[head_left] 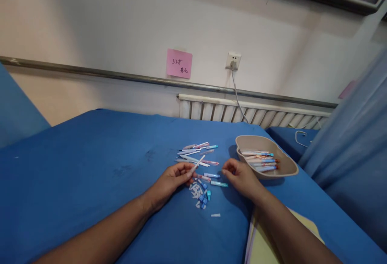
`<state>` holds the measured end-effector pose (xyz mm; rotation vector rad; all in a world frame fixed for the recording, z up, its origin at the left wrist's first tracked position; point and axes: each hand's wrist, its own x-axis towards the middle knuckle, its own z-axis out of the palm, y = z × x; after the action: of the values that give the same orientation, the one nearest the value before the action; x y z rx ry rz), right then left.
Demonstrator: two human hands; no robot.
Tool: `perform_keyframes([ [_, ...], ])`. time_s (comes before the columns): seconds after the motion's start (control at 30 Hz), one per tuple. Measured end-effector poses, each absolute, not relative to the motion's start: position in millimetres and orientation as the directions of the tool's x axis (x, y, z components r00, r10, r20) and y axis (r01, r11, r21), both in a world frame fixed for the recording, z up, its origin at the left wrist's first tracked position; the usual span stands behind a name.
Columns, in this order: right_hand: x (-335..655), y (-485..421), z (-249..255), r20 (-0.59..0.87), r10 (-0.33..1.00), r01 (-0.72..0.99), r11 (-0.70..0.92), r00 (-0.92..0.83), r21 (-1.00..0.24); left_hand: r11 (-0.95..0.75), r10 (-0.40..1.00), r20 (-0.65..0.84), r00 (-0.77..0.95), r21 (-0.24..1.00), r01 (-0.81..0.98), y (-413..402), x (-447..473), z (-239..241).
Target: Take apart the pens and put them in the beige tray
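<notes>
My left hand (175, 179) is closed on a thin white pen tube (199, 161), which points up and to the right. A little to the right, my right hand (242, 176) hovers with thumb and fingers pinched together; what they hold, if anything, is hidden. Between the hands lie a blue pen barrel (212, 175) and a teal pen barrel (219, 183). Behind them is a loose spread of pen parts (191, 151), white, grey and pink. Nearer to me sit a pile of small white pieces (196, 190), some blue caps (203, 200) and a teal cap (209, 195).
A beige tray (288, 170) with several assembled-looking pens stands at the right. A yellow sheet or folder (261, 242) lies under my right forearm. The blue-covered table (75, 167) meets a wall with a radiator (211, 111); a blue curtain (353, 147) hangs at right.
</notes>
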<state>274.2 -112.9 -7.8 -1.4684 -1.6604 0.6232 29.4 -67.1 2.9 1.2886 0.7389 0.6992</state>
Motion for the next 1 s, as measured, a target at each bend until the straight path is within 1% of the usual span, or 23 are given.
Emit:
perform_keyframes([
  [0.07, 275.1, -118.0, -8.2, 0.193, 0.973, 0.685, 0.229, -0.13, -0.691, 0.145, 0.812, -0.098, 0.575, 0.989, -0.036, -66.5, 28.9, 2.7],
  [0.13, 272.3, -122.9, -7.4, 0.161, 0.965, 0.753, 0.261, -0.205, -0.604, 0.141, 0.812, -0.103, 0.574, 0.99, -0.022, -66.3, 29.1, 2.2],
  [0.2, 268.2, -126.1, -6.6, 0.152, 0.958, 0.785, 0.288, -0.245, -0.548, 0.134, 0.812, -0.104, 0.574, 0.991, -0.011, -65.9, 29.5, 1.3],
  [0.27, 264.6, -127.4, -6.1, 0.155, 0.948, 0.785, 0.316, -0.276, -0.533, 0.124, 0.816, -0.101, 0.569, 0.992, -0.001, -65.2, 29.8, 0.4],
  [0.33, 262.8, -126.9, -6.1, 0.165, 0.942, 0.751, 0.333, -0.292, -0.57, 0.114, 0.818, -0.1, 0.566, 0.993, 0.011, -64.7, 29.9, -0.2],
  [0.43, 263.6, -122.9, -6.7, 0.182, 0.947, 0.628, 0.311, -0.264, -0.714, 0.095, 0.817, -0.098, 0.569, 0.995, 0.035, -65.0, 30.0, -0.7],
  [0.5, 265.6, -118.7, -7.3, 0.198, 0.958, 0.517, 0.278, -0.205, -0.809, 0.076, 0.812, -0.092, 0.576, 0.996, 0.053, -66.0, 30.4, -1.0],
  [0.6, 268.8, -112.7, -7.7, 0.2, 0.977, 0.379, 0.212, -0.072, -0.901, 0.033, 0.81, -0.08, 0.581, 0.995, 0.091, -67.9, 31.5, -1.3],
  [0.67, 269.9, -110.3, -8.0, 0.19, 0.982, 0.317, 0.18, 0.001, -0.931, 0.003, 0.806, -0.076, 0.586, 0.992, 0.125, -69.0, 32.3, -1.3],
  [0.73, 270.0, -109.3, -8.6, 0.189, 0.982, 0.285, 0.173, 0.03, -0.943, -0.024, 0.794, -0.07, 0.604, 0.989, 0.146, -70.1, 32.9, -1.2],
  [1.0, 264.5, -111.5, -13.2, 0.168, 0.986, 0.292, 0.166, -0.016, -0.942, -0.076, 0.75, -0.054, 0.659, 0.983, 0.167, -75.5, 34.2, 1.8],
])
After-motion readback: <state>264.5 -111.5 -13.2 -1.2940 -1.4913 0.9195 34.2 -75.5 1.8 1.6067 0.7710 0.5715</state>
